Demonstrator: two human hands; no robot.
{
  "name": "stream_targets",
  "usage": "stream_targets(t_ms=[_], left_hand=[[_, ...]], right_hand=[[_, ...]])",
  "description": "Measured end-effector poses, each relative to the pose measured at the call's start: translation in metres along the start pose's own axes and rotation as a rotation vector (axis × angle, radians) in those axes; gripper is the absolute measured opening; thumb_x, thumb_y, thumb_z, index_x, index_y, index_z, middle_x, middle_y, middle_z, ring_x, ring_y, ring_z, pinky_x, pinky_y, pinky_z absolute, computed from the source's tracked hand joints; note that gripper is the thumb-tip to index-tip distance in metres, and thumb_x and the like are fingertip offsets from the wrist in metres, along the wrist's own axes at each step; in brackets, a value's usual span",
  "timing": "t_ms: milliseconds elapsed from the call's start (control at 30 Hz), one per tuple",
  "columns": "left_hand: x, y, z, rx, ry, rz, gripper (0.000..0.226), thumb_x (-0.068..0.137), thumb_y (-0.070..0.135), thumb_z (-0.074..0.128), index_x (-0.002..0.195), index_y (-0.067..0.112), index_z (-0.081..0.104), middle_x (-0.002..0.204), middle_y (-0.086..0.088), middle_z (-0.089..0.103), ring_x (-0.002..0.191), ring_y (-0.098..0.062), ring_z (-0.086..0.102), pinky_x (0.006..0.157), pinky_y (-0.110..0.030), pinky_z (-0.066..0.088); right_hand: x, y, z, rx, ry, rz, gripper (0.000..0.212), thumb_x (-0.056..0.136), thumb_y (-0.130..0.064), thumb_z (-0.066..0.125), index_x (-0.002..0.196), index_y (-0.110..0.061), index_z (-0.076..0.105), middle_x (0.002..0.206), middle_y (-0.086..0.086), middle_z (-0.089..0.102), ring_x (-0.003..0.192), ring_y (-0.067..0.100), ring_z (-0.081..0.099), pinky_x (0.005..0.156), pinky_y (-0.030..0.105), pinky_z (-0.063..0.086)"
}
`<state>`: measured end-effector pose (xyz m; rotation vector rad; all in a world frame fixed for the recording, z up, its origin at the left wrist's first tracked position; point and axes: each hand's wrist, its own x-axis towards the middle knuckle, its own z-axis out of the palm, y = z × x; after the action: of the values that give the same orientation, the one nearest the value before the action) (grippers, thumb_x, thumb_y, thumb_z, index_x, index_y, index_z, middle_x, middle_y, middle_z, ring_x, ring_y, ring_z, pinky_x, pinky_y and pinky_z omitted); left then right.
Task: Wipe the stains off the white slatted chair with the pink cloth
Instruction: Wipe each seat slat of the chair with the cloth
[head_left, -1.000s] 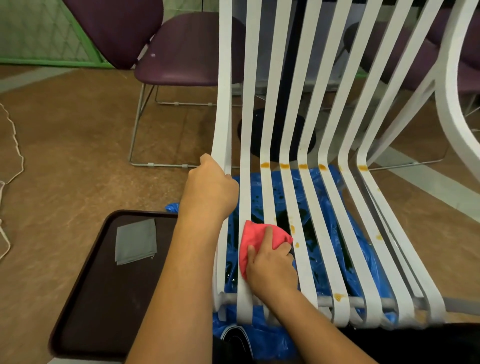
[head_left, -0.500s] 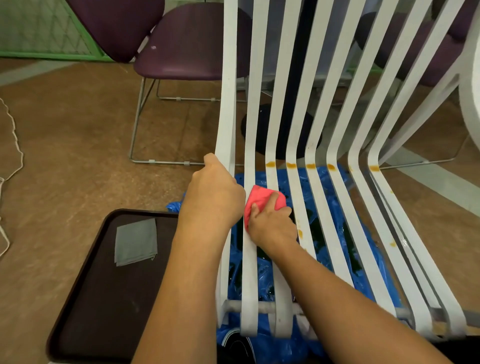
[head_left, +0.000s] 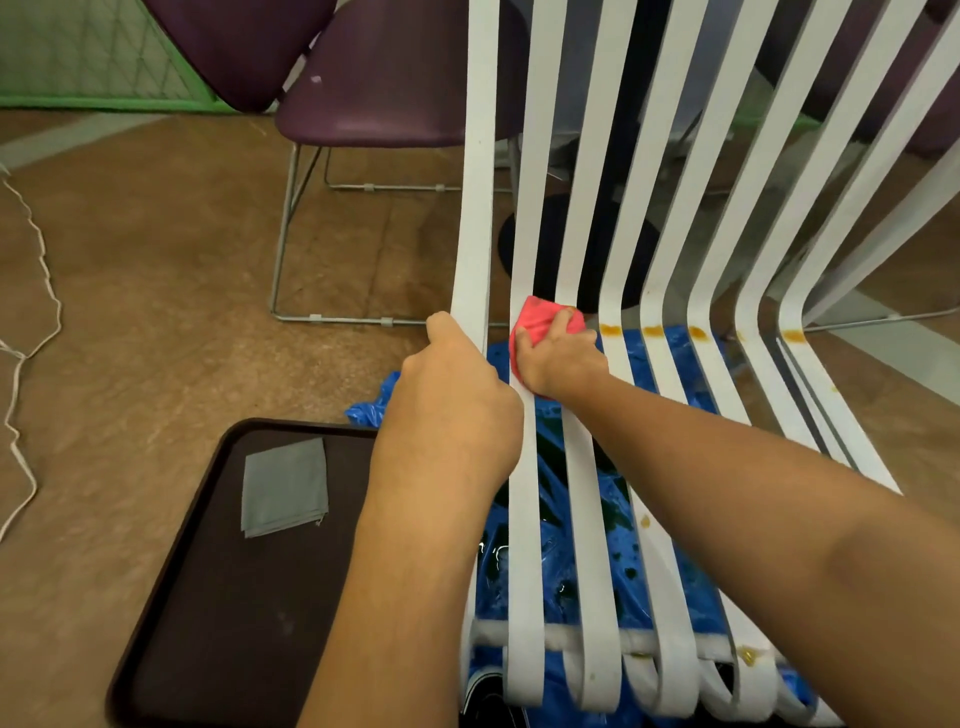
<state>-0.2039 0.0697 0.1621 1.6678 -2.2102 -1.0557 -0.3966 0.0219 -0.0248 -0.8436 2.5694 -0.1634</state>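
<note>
No readable writing or brand anywhere.

Filling 12 to 4 o'clock: white slatted chair (head_left: 582, 519), slats rising steeply at the back, bending into the seat, curling under at 5 o'clock over a white crossbar. Row of orange stains (head_left: 652, 330) across the bend on the slats right of the cloth; smaller spots lower on the seat and one on the crossbar near 5 o'clock.

Beneath the seat, visible through the gaps: crumpled blue plastic sheet (head_left: 670, 561), wet and dark in places. At 7 o'clock on the brown floor (head_left: 130, 312): dark brown tray (head_left: 218, 623) carrying a folded grey cloth (head_left: 284, 487). At 11 to 12 o'clock behind the slats: purple chair (head_left: 374, 88) on a wire frame. Along 9 o'clock: thin white cord (head_left: 31, 332).

At centre: left hand (head_left: 457, 400), fingers wrapped around the outermost left slat just below the bend. Just right of it, apart: right hand (head_left: 561, 358), fingers pressed down and slightly spread over the pink cloth (head_left: 540, 319), bunched against the second and third slats at the bend, cloth showing mostly above and left of the fingers. Right forearm lying across the seat slats toward 4 o'clock, hiding part of them.
</note>
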Motion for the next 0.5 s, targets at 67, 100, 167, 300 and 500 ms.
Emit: stream_targets(t_ms=[67,100,167,300,500], left_hand=[[0.001,0.0,0.001,-0.002,-0.001,-0.006,0.027,0.101,0.016,0.052,0.107,0.02,0.026,0.083,0.006,0.028,0.064,-0.005,0.032,0.048,-0.02,0.027],[0.002,0.0,0.001,-0.003,-0.001,-0.005,0.028,0.101,0.016,0.052,0.107,0.02,0.025,0.086,0.006,0.029,0.064,-0.005,0.032,0.048,-0.02,0.028],[0.002,-0.001,0.002,-0.005,0.003,-0.001,0.027,0.101,0.018,0.053,0.107,0.02,0.026,0.084,0.007,0.029,0.064,-0.004,0.032,0.048,-0.02,0.028],[0.001,0.0,0.001,-0.004,0.005,0.0,0.026,0.102,0.019,0.053,0.108,0.019,0.028,0.079,0.007,0.026,0.063,-0.003,0.031,0.048,-0.021,0.028],[-0.003,0.001,0.0,-0.005,0.006,0.009,0.024,0.102,0.021,0.053,0.111,0.017,0.031,0.076,0.009,0.027,0.062,-0.003,0.03,0.048,-0.02,0.027]], right_hand=[[0.001,-0.001,-0.001,0.007,0.015,0.002,0.086,0.096,-0.068,0.027,0.158,-0.019,-0.006,0.148,0.025,0.027,0.124,0.047,0.047,0.093,0.052,0.049],[-0.001,0.0,-0.001,0.008,0.018,0.001,0.086,0.096,-0.068,0.027,0.158,-0.019,-0.006,0.148,0.025,0.027,0.123,0.046,0.048,0.092,0.051,0.05],[-0.004,0.001,-0.002,0.012,0.017,-0.001,0.087,0.097,-0.069,0.027,0.158,-0.019,-0.008,0.149,0.025,0.027,0.124,0.045,0.049,0.092,0.049,0.05],[-0.019,0.004,-0.003,-0.047,0.041,-0.019,0.101,0.089,-0.083,0.021,0.159,-0.017,-0.01,0.152,0.026,0.027,0.123,0.044,0.051,0.091,0.048,0.051],[-0.047,0.012,0.005,-0.006,-0.011,-0.004,0.119,0.076,-0.093,0.034,0.158,-0.022,-0.015,0.154,0.025,0.023,0.123,0.045,0.052,0.095,0.051,0.049]])
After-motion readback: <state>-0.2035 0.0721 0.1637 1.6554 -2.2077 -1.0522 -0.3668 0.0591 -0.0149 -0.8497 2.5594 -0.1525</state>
